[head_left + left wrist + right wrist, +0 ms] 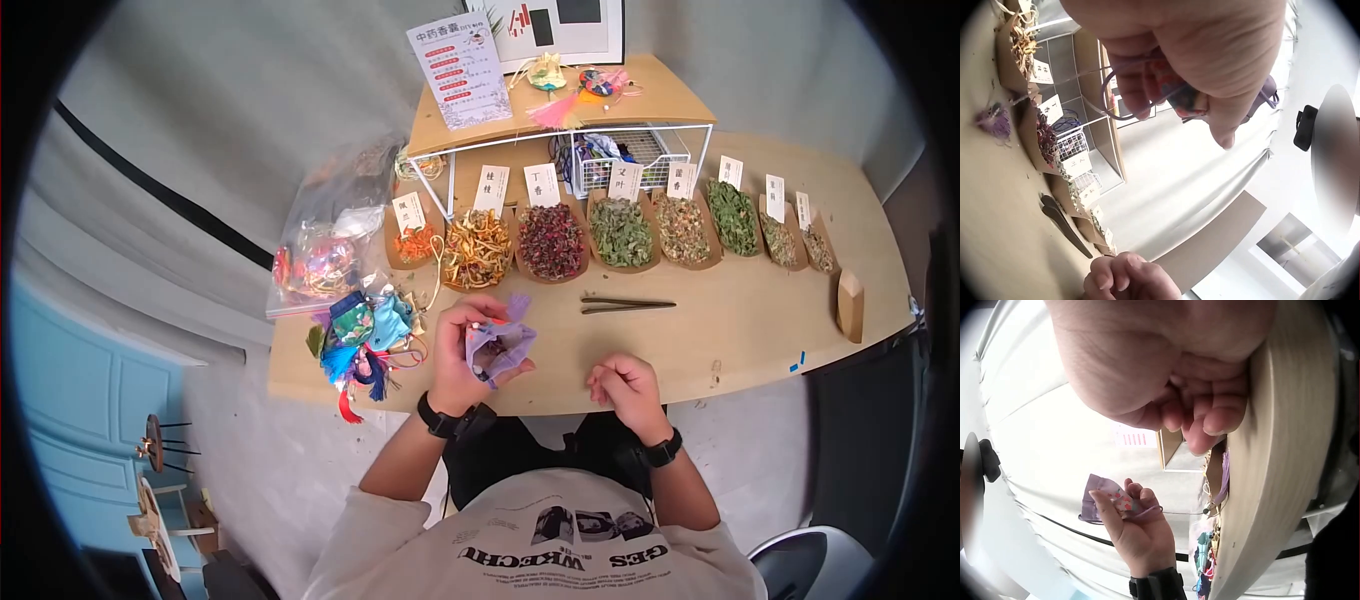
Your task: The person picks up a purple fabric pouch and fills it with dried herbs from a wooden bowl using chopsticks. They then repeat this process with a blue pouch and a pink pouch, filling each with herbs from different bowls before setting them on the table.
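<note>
A small purple pouch (500, 350) with a red floral patch is held upright in my left hand (462, 352), its mouth spread and something dark inside. Its purple cord loops below the fingers in the left wrist view, and a purple tassel (996, 122) hangs from it. My right hand (630, 396) is over the table's front edge, away from the pouch, its fingers curled in with nothing held. The right wrist view shows those fingers (1219, 419) bent toward the palm. Dark tweezers (628, 304) lie on the table beyond it.
Paper trays of dried herbs and flowers (552, 242) with label cards stand in an arc behind. Colourful pouches (365, 330) and a plastic bag (325, 260) lie at the left. A raised shelf (560, 112) holds a printed sign (460, 75). A folded paper piece (849, 305) stands at the right.
</note>
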Demonstrator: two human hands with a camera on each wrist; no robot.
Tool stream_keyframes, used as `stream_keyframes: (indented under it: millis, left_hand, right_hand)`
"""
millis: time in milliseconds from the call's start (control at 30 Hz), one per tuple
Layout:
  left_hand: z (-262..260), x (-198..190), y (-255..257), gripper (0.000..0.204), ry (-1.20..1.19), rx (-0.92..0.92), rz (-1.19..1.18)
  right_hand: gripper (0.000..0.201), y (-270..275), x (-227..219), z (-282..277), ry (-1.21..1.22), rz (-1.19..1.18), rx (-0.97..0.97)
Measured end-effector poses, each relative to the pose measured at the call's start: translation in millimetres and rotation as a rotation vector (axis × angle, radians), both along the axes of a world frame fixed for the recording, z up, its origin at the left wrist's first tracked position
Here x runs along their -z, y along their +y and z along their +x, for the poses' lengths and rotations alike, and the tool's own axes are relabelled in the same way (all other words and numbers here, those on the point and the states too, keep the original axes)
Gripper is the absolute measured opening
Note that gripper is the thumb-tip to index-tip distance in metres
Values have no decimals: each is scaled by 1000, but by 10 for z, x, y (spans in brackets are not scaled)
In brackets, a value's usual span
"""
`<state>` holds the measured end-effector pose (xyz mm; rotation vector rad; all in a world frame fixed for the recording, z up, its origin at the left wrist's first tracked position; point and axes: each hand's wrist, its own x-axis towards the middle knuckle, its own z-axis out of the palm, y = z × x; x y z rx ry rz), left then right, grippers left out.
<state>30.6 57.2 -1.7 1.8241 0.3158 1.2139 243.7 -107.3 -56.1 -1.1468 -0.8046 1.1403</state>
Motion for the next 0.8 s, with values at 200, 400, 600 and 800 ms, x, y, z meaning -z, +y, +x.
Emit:
stream_keyframes:
  millis: [200, 400, 600, 800]
  left_hand:
    - [73, -6, 30, 73, 82, -85, 41]
    - [312, -227, 400, 50, 475, -400, -11]
    - [752, -650, 774, 40, 883, -434, 422]
    - [1190, -690, 1027, 27, 1207, -359, 689]
  right_hand:
    - [19, -15, 52, 4, -32, 6, 0]
    - [19, -28, 12, -5, -24, 12, -4]
    - [14, -45, 67, -3, -24, 32, 12]
    - [16, -67, 28, -1, -52, 42, -1]
